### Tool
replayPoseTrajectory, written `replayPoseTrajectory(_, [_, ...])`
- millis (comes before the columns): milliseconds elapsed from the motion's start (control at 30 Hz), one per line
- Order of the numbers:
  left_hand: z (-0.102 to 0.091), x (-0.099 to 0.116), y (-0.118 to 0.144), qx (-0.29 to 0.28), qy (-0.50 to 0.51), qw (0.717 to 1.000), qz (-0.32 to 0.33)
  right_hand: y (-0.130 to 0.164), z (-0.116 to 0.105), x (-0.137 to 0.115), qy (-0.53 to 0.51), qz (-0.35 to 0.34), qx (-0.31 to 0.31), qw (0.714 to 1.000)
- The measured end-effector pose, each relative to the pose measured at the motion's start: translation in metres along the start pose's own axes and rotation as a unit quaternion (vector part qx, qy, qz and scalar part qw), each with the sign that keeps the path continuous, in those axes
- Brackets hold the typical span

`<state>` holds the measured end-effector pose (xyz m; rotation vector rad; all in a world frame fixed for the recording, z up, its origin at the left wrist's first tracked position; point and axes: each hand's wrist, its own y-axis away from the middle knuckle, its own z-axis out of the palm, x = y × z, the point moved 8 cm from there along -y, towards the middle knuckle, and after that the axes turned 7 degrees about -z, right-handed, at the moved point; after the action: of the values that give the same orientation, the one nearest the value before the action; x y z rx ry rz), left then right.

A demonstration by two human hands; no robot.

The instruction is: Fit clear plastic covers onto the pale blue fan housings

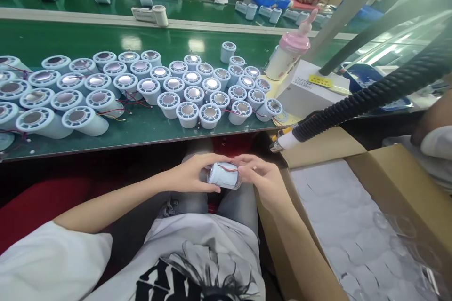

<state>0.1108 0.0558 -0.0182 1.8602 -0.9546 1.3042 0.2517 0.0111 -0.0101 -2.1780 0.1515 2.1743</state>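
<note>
Head view. Both hands work below the near edge of the bench point(141, 138), over the lap. The left hand point(192, 174) cups one white cylindrical housing point(223, 175) from its left end, fingers point(208, 159) curled over the top and grasping it. The right hand point(263, 179) holds the other end, fingertips pinched at the thin red wire point(229, 168) lying across the housing's side. The housing lies on its side, between the two hands, clear of the bench.

Judgement on handling: the left hand should keep the body steady and do no turning, so the right fingertips can guide the wire without tugging it at its root. The wire looks fine, so a light pinch close to the body seems safer than a pull from its free end.

Counts, as far as they show:
- Housing in hand: one.
- Housings standing on the bench: two clusters point(197, 87), roughly twenty-five in the group near the right end and about twenty in the group toward the left edge, which runs out of view, so the total is uncertain.
- One pink-capped bottle point(287, 56) at the right end.
- One black corrugated hose point(370, 94) with a white nozzle, hanging past the bench's right corner.
- One open cardboard box point(388, 174) at right, lined with white sheet.
- Other people's hands at the far side: at least two persons.
</note>
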Motion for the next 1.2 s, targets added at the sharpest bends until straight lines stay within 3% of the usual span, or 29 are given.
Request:
replayPoseTrajectory(67, [-0.002,-0.003,0.001,0.017,0.091,0.995,-0.034,0.002,0.003,-0.005,0.009,-0.037,-0.041,0.998])
replayPoseTrajectory(167, [-0.001,-0.007,0.003,0.013,0.233,0.969,-0.082,0.011,0.008,-0.021,0.152,-0.150,-0.102,0.972])
replayPoseTrajectory(233, [0.003,-0.007,0.004,-0.014,0.272,0.957,-0.097,0.018,0.009,-0.029,0.231,-0.199,-0.110,0.946])
replayPoseTrajectory(300, [0.003,-0.002,0.006,-0.029,0.255,0.963,-0.079,0.022,0.009,-0.032,0.242,-0.214,-0.110,0.940])
replayPoseTrajectory(433, [-0.002,0.012,0.008,-0.038,0.168,0.985,-0.011,0.024,0.008,-0.030,0.167,-0.169,-0.117,0.964])
replayPoseTrajectory(633, [-0.006,0.020,0.013,-0.027,0.101,0.994,0.018,0.025,0.009,-0.022,0.083,-0.101,-0.120,0.984])
replayPoseTrajectory(967, [-0.009,0.029,0.014,-0.012,0.025,0.999,0.043,0.026,0.011,-0.003,-0.029,0.005,-0.108,0.994])
replayPoseTrajectory(1200, [-0.010,0.032,0.015,-0.007,-0.007,0.997,0.076,0.026,0.013,0.008,-0.070,0.038,-0.097,0.992])
